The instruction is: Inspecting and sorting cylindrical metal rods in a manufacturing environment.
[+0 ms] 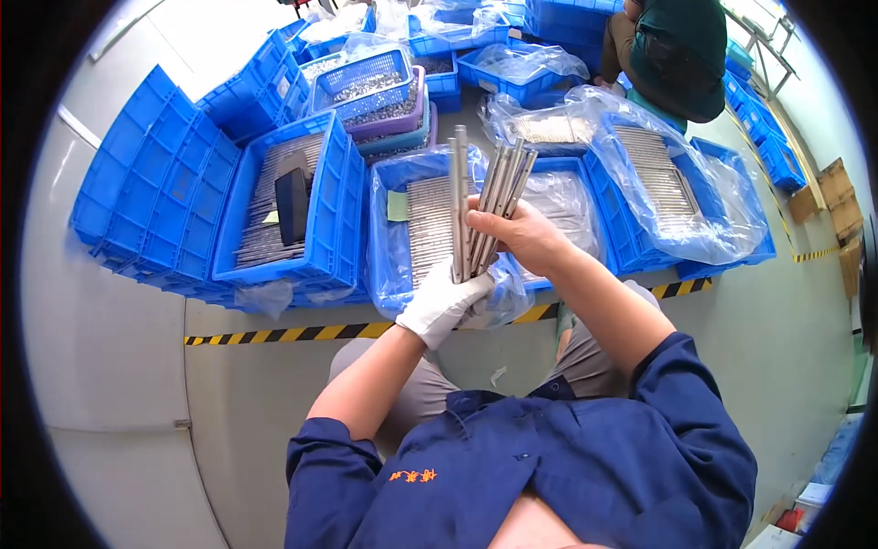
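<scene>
Blue sleeves rise toward a fan of metal rods (485, 197) held upright between both hands. Closed around the rods' lower ends is the gloved left hand (441, 300); just above that grip the bare right hand (523, 236) pinches them, spreading their tips. Beyond the grip sits a plastic-lined blue crate (395, 240) of more rods. This looks like sorting; next calls for squaring the ends.
</scene>
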The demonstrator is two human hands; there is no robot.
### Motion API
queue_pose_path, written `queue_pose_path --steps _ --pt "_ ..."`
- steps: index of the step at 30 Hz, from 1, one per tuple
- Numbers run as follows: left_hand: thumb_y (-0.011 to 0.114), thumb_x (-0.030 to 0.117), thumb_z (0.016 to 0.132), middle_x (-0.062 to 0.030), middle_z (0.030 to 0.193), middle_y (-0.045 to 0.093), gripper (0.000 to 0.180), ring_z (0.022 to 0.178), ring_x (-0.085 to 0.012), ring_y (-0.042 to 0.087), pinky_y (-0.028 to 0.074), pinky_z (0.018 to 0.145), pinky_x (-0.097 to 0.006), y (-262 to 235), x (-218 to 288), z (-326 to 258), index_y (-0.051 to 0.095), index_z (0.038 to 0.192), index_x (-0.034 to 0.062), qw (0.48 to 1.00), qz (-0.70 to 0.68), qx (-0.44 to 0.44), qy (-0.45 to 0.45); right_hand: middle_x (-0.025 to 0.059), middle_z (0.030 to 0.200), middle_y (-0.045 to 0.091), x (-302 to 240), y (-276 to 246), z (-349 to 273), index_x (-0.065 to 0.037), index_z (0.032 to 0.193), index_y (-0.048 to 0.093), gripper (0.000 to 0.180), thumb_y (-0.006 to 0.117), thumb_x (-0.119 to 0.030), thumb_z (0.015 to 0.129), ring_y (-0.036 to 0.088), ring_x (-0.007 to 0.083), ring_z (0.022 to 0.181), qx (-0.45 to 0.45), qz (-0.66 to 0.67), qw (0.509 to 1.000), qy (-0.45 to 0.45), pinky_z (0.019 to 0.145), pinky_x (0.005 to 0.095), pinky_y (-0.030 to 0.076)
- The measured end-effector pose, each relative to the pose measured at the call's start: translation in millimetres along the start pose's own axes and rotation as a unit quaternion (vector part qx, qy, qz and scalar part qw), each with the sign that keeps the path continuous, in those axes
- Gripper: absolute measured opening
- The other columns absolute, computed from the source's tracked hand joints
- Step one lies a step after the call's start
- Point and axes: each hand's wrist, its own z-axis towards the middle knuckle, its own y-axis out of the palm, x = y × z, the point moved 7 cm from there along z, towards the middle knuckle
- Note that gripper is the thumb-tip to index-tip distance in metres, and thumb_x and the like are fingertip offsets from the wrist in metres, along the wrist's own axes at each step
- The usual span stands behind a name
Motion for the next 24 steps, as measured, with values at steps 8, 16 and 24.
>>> queue_pose_path --steps 8,16,24 --pt "0.062 0.017 0.079 -0.0024 0.069 0.056 0.019 0.058 -0.0092 0.050 0.040 0.054 -0.022 -18 -37 25 0.057 0.091 0.0029 0.999 0.014 0.035 -0.021 0.0017 0.097 0.057 34 -21 19 -0.004 0.121 0.052 0.044 0.063 -0.028 0.085 0.051 0.0089 0.084 -0.015 -0.046 0.999 0.026 0.072 0.0245 0.041" --pt "0.065 0.014 0.079 -0.0055 0.079 0.059 0.026 0.062 -0.0108 0.053 0.044 0.056 -0.024 -22 -54 42 0.055 0.099 0.0026 0.992 -0.109 0.053 -0.025 0.0024 0.098 0.058 45 -36 28 -0.004 0.116 0.055 0.036 0.062 -0.025 0.087 0.050 0.0088 0.088 0.011 0.072 0.996 0.049 0.076 0.0266 0.041" --pt "0.064 0.017 0.080 -0.0068 0.079 0.060 0.028 0.062 -0.0107 0.054 0.044 0.055 -0.023 -14 -54 46 0.056 0.102 0.0010 0.991 -0.136 0.010 -0.008 0.0046 0.092 0.063 37 -49 18 0.000 0.107 0.062 0.034 0.058 -0.029 0.089 0.055 0.0117 0.082 0.023 -0.054 0.997 0.041 0.077 0.0297 0.044"
